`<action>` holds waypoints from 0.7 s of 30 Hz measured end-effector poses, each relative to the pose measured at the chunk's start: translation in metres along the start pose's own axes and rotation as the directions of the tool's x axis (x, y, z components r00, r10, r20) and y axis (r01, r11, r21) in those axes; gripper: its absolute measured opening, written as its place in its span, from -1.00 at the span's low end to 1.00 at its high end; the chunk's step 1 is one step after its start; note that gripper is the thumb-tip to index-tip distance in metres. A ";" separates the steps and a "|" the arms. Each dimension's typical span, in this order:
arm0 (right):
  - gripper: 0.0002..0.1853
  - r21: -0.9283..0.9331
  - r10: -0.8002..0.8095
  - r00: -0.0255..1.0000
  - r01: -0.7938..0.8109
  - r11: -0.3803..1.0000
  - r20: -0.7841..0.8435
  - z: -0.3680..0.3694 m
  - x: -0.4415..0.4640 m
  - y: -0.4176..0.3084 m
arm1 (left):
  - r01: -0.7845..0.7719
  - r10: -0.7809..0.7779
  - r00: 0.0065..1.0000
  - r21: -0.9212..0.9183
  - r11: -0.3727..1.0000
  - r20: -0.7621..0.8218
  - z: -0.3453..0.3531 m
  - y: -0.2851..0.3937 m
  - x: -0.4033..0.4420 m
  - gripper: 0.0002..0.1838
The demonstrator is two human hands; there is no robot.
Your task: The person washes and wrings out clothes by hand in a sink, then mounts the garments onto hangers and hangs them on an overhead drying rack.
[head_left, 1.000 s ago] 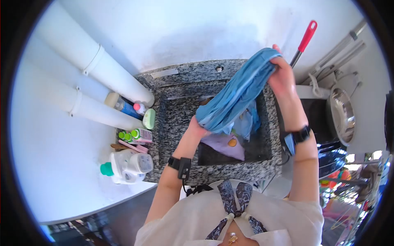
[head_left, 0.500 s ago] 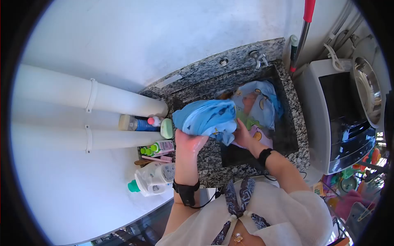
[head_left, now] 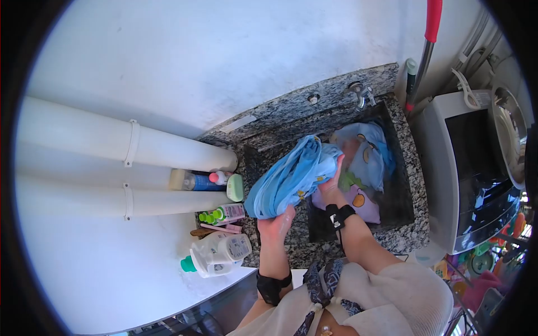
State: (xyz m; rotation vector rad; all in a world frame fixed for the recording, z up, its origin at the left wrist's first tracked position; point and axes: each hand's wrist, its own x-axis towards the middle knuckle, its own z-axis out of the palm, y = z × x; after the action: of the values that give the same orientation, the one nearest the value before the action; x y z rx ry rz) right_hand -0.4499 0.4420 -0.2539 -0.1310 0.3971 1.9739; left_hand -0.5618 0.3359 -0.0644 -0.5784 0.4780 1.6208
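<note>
Presently, the left hand (head_left: 276,224) and the right hand (head_left: 333,180) grip the bunched blue fabric (head_left: 288,179), already raised over the speckled granite sink (head_left: 416,185); patterned blue-and-lilac cloth (head_left: 376,162) remains inside.

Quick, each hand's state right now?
Left hand: holding the bunched blue cloth at one end.
Right hand: holding the same cloth's other end.

Left of left grip (head_left: 276,225): two white pipes (head_left: 84,133), green-capped white bottle (head_left: 206,259); right of right grip (head_left: 332,182): red-handled pole (head_left: 432,22), black-topped appliance (head_left: 476,168), metal bowl (head_left: 507,131) at far right.
</note>
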 end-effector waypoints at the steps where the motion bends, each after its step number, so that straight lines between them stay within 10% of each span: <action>1: -0.03 -0.041 -0.090 0.996 0.090 0.995 0.015 -0.002 0.009 -0.004 | 0.120 -0.127 0.991 -0.178 0.977 -0.031 -0.017 0.012 0.003 -0.55; 3: -0.03 -0.046 -0.020 0.995 0.025 0.999 0.100 0.005 0.015 -0.008 | 0.255 -0.272 0.962 -0.479 0.840 0.034 -0.031 0.013 -0.007 -0.56; 6: -0.06 -0.103 0.060 0.969 -0.037 0.994 0.238 0.008 0.016 -0.016 | 0.148 -0.191 0.974 -0.299 0.943 -0.119 -0.048 0.017 -0.001 -0.57; 14: -0.36 -0.286 0.050 0.996 -0.027 0.958 0.074 -0.023 0.018 -0.035 | 0.273 -0.259 0.962 -0.350 0.896 0.087 -0.069 0.036 -0.010 -0.57; 18: -0.68 -0.410 0.240 0.956 -0.291 0.865 -0.171 -0.002 0.040 -0.047 | 0.184 -0.197 0.977 0.146 0.972 0.083 -0.042 0.020 -0.031 -0.42; 21: -0.82 -0.611 0.285 0.918 -0.397 0.685 -0.277 0.051 0.052 -0.031 | 0.182 -0.263 0.963 0.589 0.787 0.054 -0.050 0.030 -0.029 -0.31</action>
State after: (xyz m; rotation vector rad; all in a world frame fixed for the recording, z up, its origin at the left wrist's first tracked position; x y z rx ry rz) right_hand -0.4398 0.5159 -0.2270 -0.7222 -0.2259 2.4161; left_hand -0.5841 0.2785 -0.0861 -0.0532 0.7388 1.1864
